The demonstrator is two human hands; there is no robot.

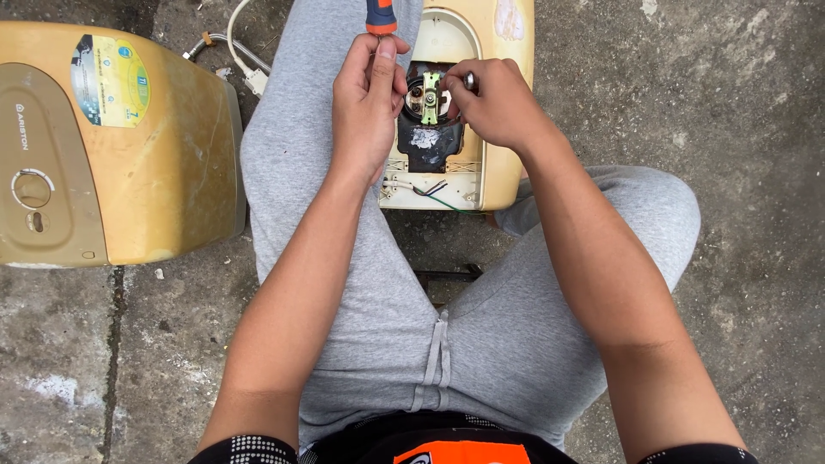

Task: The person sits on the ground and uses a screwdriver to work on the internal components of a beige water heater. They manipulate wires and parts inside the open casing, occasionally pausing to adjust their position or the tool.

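A yellowed water heater (481, 129), opened at its base, is stood between the knees of a seated person in grey sweatpants (430, 344), so that its dark service opening (428, 129) is faced upward and kept within easy reach of both hands. A screwdriver (381, 15) with an orange and dark handle is gripped by the left hand (368, 103), whose fingers are curled closed around the shaft, the tool being held upright over a small greenish metal bracket (430, 93) inside the opening. The right hand (494, 103) is pinched shut on a small shiny metal part (469, 81) at the edge of the opening, seemingly to steady it; what the part is cannot be told. Thin black, white and green wires (434, 193) are seen trailing loose from the near edge of the casing. A second heater casing (112, 146), tan and yellow with a round dial, is laid on its side just beside the left thigh, with a white cord and plug (249, 73) lying behind it. Everything is rested on a rough, stained concrete floor (730, 86), cracked and damp-looking; no walls or furniture are shown.
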